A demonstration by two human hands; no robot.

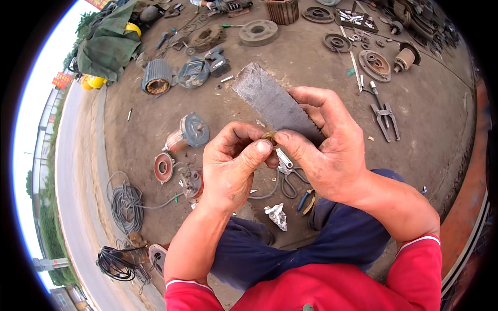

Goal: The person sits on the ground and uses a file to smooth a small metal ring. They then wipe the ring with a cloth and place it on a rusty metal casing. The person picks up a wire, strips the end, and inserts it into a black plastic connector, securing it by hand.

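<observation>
In the middle of the view my left hand (231, 163) pinches a small brass ring (268, 136) between thumb and fingers. My right hand (332, 147) is closed round a flat grey strip with a jagged edge (264, 96), which angles up to the left, and its thumb presses against the ring. The fingertips behind the ring and strip are partly hidden. Below my hands on the ground lie scissors (290, 192), a spanner (284, 158), blue-handled pliers (303, 202) and crumpled paper (276, 216), close to my bent legs.
An open motor (188, 132), red flange (163, 167) and coiled cable (124, 207) lie left. A finned housing (155, 76) and drill (218, 61) are farther back. A puller (385, 122), flanges (374, 66) and rotor (404, 59) sit right. Another person's hand (210, 5) shows at the top. A road borders the left.
</observation>
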